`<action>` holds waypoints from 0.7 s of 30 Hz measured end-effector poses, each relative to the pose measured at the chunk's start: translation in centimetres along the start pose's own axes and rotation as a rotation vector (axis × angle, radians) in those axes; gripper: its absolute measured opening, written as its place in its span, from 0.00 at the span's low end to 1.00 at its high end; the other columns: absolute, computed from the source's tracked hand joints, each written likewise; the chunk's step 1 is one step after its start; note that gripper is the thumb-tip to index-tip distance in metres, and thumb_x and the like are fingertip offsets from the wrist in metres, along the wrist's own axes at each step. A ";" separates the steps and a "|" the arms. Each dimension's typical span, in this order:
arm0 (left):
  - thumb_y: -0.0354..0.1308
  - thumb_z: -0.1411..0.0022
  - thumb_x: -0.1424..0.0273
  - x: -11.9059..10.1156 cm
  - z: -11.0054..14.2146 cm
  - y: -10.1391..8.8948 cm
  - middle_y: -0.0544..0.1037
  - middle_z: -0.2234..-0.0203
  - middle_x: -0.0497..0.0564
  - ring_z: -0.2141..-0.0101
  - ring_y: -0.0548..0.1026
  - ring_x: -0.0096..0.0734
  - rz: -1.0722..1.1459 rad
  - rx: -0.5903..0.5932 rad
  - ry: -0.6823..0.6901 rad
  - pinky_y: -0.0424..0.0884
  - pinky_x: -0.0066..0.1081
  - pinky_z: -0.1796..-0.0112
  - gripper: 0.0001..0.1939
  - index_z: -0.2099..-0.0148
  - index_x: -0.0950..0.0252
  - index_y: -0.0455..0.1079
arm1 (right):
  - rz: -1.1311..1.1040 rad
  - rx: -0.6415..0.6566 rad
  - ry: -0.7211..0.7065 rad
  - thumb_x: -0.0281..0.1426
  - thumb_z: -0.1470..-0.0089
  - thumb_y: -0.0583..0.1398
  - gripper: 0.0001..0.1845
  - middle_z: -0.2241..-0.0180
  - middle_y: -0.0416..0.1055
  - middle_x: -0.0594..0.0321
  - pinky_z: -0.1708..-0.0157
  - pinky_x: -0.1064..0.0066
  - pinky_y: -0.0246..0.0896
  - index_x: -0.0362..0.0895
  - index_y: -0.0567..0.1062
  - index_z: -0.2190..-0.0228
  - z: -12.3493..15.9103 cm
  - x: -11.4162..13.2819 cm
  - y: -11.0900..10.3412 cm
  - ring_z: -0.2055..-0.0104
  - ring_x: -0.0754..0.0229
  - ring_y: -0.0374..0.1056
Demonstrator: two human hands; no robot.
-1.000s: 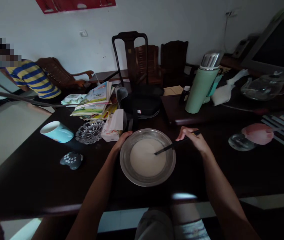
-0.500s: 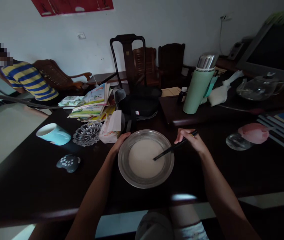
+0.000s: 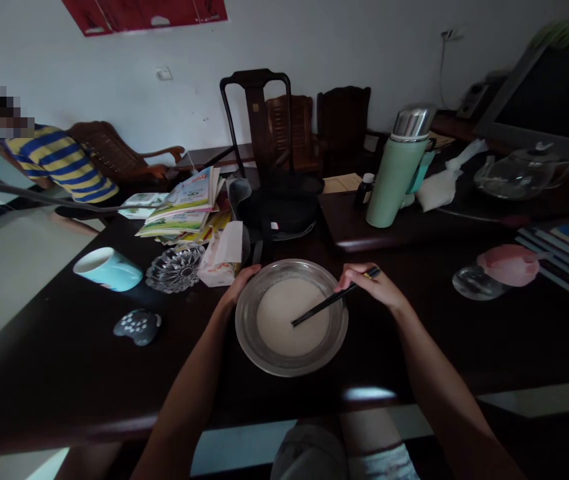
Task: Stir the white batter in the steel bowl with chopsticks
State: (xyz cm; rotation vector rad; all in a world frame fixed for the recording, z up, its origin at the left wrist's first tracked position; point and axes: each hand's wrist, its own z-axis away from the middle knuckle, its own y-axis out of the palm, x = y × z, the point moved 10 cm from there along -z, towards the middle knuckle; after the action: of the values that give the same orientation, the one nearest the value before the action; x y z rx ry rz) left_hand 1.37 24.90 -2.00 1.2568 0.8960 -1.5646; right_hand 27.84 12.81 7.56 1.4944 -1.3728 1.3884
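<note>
A wide metal bowl (image 3: 243,327) stands on the dark table in front of me, with a pale, milky mixture (image 3: 284,307) inside. My left hand (image 3: 242,283) grips the bowl's rim at its far left, its fingers partly hidden by the bowl. Dark chopsticks (image 3: 321,305) are held in my right hand (image 3: 368,283), closed around their upper part. They slant down to the left, and their tips dip into the mixture near the middle of the bowl.
Left of the bowl are a tissue pack (image 3: 221,257), a glass dish (image 3: 177,268), a light-blue mug (image 3: 109,269) and a dark controller-shaped object (image 3: 137,327). A green thermos (image 3: 397,177) stands behind my right hand. A person in a striped shirt (image 3: 67,160) is at far left.
My right hand has moved left, carrying the chopsticks, and their tips have shifted left through the mixture. My left hand stays on the bowl, which has hardly moved.
</note>
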 end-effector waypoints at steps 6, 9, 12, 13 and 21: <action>0.62 0.51 0.54 0.7 0.1 -0.1 0.70 0.80 0.45 0.75 0.67 0.29 0.011 -0.002 -0.012 0.63 0.29 0.72 0.17 0.74 0.64 0.66 | 0.031 -0.131 -0.017 0.48 0.41 0.59 0.22 0.72 0.80 0.59 0.59 0.64 0.68 0.44 0.77 0.76 0.0 -0.1 -1.7 0.64 0.54 0.77; 0.62 0.50 0.55 0.7 0.1 -0.1 0.71 0.79 0.45 0.75 0.67 0.29 0.023 0.004 -0.008 0.63 0.29 0.72 0.17 0.74 0.64 0.67 | -0.029 -0.125 0.001 0.48 0.41 0.58 0.24 0.76 0.78 0.59 0.64 0.65 0.68 0.44 0.76 0.79 0.1 -0.4 -1.7 0.69 0.55 0.76; 0.63 0.52 0.56 0.6 0.0 -0.1 0.70 0.80 0.45 0.76 0.66 0.28 0.025 0.011 -0.004 0.63 0.29 0.72 0.16 0.74 0.64 0.67 | -0.022 0.026 0.007 0.48 0.41 0.59 0.23 0.73 0.79 0.59 0.61 0.64 0.68 0.44 0.78 0.76 -0.2 -0.3 0.5 0.66 0.54 0.76; 0.63 0.52 0.56 0.6 -0.1 -0.1 0.70 0.80 0.45 0.76 0.66 0.28 0.021 0.011 -0.006 0.62 0.29 0.73 0.16 0.75 0.64 0.67 | -0.001 0.060 0.005 0.48 0.41 0.59 0.22 0.71 0.80 0.59 0.59 0.63 0.68 0.44 0.78 0.74 -0.2 -0.3 0.9 0.64 0.53 0.77; 0.63 0.52 0.55 0.8 -0.2 -0.5 0.72 0.79 0.46 0.73 0.69 0.32 0.005 -0.019 -0.017 0.64 0.30 0.70 0.17 0.74 0.64 0.68 | -0.028 -0.103 0.003 0.48 0.41 0.58 0.24 0.75 0.78 0.59 0.62 0.64 0.67 0.44 0.76 0.78 0.1 -0.2 -1.6 0.69 0.55 0.76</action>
State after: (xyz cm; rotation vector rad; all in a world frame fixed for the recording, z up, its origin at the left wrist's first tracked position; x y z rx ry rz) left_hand 0.93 25.03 -2.82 1.2294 0.8946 -1.5571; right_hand 29.41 13.09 7.59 1.4388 -1.3954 1.2832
